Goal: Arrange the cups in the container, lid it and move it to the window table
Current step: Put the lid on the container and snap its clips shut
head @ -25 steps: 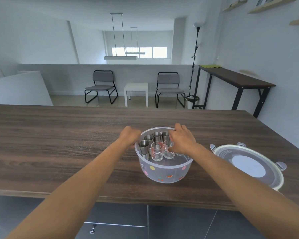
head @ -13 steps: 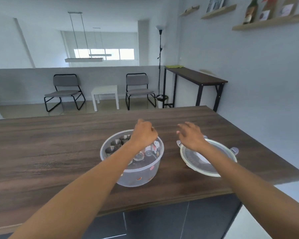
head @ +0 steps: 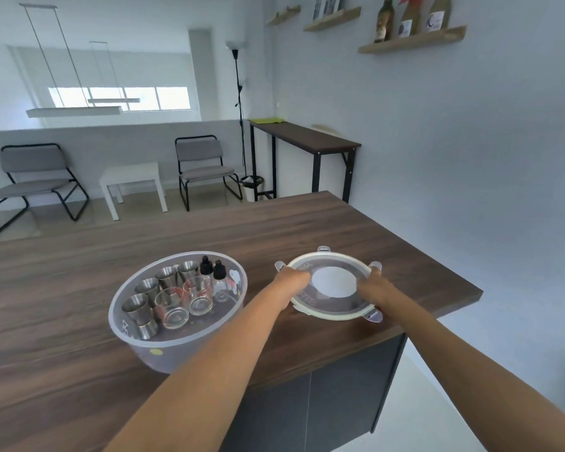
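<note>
A round clear plastic container [head: 134, 334] stands on the dark wooden table [head: 62, 278]. Inside it stand several small steel cups [head: 149, 288], two glass cups [head: 185, 303] and two little black-capped bottles [head: 214, 275]. To its right a round clear lid [head: 333, 306] with a pale rim and clip tabs lies flat on the table. My left hand [head: 291, 282] grips the lid's left edge. My right hand [head: 375, 287] grips its right edge.
The table's right end [head: 463, 298] lies just past the lid. Beyond stand a narrow dark side table [head: 307, 140] by the wall, a floor lamp [head: 238, 93], two grey chairs [head: 203, 168] and a small white table [head: 132, 177]. Shelves [head: 411, 40] hang on the wall.
My left hand left the container and went right to the lid. My right hand closed on the lid's right edge. The view turned to the right.
</note>
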The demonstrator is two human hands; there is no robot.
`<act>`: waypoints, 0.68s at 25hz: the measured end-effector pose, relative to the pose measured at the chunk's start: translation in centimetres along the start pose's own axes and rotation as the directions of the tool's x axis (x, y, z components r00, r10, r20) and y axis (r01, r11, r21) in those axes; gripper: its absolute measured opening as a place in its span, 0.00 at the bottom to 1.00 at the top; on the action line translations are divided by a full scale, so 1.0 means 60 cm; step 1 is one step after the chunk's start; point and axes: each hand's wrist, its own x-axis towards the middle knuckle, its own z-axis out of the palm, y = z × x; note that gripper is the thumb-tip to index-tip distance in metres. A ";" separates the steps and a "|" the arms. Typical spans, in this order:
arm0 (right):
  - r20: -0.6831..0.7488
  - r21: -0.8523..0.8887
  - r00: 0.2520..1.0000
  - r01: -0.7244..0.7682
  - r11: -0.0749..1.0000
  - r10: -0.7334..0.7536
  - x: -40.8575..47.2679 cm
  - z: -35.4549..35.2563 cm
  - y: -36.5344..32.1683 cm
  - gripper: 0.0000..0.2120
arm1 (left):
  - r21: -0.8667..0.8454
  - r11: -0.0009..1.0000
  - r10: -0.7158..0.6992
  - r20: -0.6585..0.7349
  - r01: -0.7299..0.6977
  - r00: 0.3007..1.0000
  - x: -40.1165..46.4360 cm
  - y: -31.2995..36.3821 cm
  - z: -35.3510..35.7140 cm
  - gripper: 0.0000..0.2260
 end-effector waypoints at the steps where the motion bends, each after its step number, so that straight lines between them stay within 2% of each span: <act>1: -0.050 0.110 0.998 -0.028 0.994 0.034 0.003 -0.007 0.001 0.24 | -0.073 0.997 -0.025 -0.008 0.024 1.000 -0.001 0.003 -0.002 0.18; 3: -0.100 0.400 0.980 -0.117 0.909 0.170 0.009 -0.024 0.008 0.18 | -0.194 0.979 -0.062 -0.023 0.056 0.998 -0.002 0.008 -0.009 0.08; 5: -0.036 0.599 0.966 -0.184 0.779 0.256 0.014 -0.034 0.019 0.15 | -0.288 0.955 -0.082 -0.035 0.069 0.996 -0.003 0.012 -0.018 0.07; 7: 0.007 0.689 0.963 -0.199 0.697 0.269 0.016 -0.038 0.021 0.09 | -0.336 0.940 -0.080 -0.055 0.057 0.995 -0.007 0.018 -0.028 0.06; 9: 0.005 0.726 0.968 -0.177 0.664 0.252 0.010 -0.046 0.011 0.03 | -0.382 0.924 -0.057 -0.090 0.018 0.994 -0.011 0.024 -0.038 0.06; 10: -0.008 0.733 0.971 -0.156 0.663 0.237 0.006 -0.053 0.002 0.02 | -0.409 0.913 -0.045 -0.110 -0.004 0.993 -0.014 0.028 -0.045 0.09; 12: -0.052 0.748 0.981 -0.085 0.658 0.186 -0.003 -0.072 -0.020 0.07 | -0.466 0.883 -0.015 -0.138 -0.052 0.990 -0.018 0.039 -0.060 0.16; 14: -0.083 0.789 0.992 0.009 0.615 0.093 -0.017 -0.086 -0.044 0.06 | -0.523 0.847 0.015 -0.158 -0.096 0.987 -0.016 0.047 -0.076 0.26; 15: -0.086 0.823 0.996 0.054 0.565 0.031 -0.022 -0.090 -0.053 0.10 | -0.564 0.819 0.014 -0.170 -0.109 0.985 -0.015 0.050 -0.084 0.31; 17: -0.035 0.930 0.996 0.063 0.362 -0.083 -0.029 -0.093 -0.066 0.13 | -0.675 0.728 -0.011 -0.188 -0.121 0.982 -0.016 0.057 -0.103 0.36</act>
